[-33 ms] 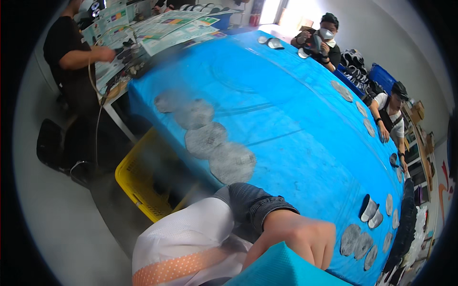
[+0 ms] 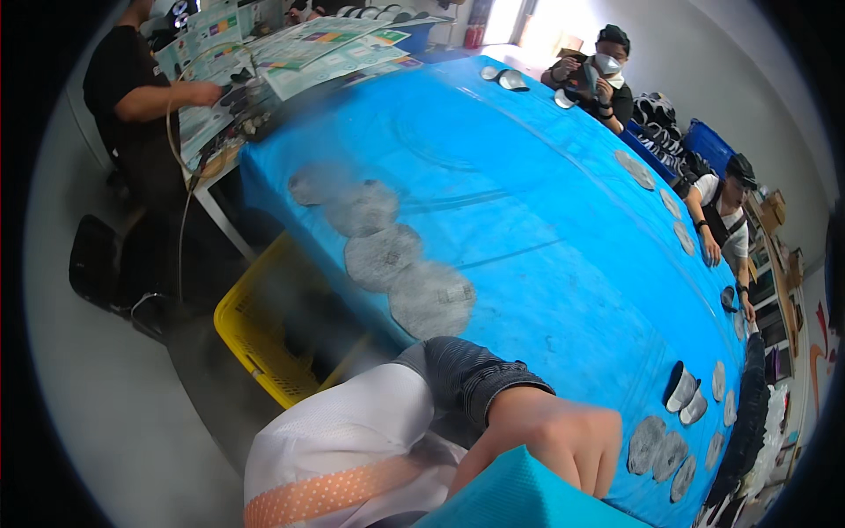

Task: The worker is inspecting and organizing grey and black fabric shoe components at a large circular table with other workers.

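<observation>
My left hand point(image 2: 550, 437) is raised at the bottom of the head view, its arm in a white sleeve with a dark ribbed cuff. Its fingers are curled; the fingertips are hidden, and I cannot see what they hold, if anything. A teal textured piece point(image 2: 518, 495) with a peaked edge covers part of the hand from below. My right hand does not show. Beyond the arm, several grey fibrous round pads point(image 2: 431, 299) lie in a row on the blue-covered table point(image 2: 528, 176), slightly overlapping.
A yellow plastic basket point(image 2: 255, 343) stands by the table's left side. At right lie dark-and-silver curved pieces point(image 2: 680, 385) and more grey pads point(image 2: 647, 443). Two people point(image 2: 607, 75) work along the far and right edges. Another person point(image 2: 132, 97) stands at a paper-covered bench on the left.
The whole scene has shifted very slightly in the picture. The left co-worker's hand has moved a little to the right. My left hand keeps its pose.
</observation>
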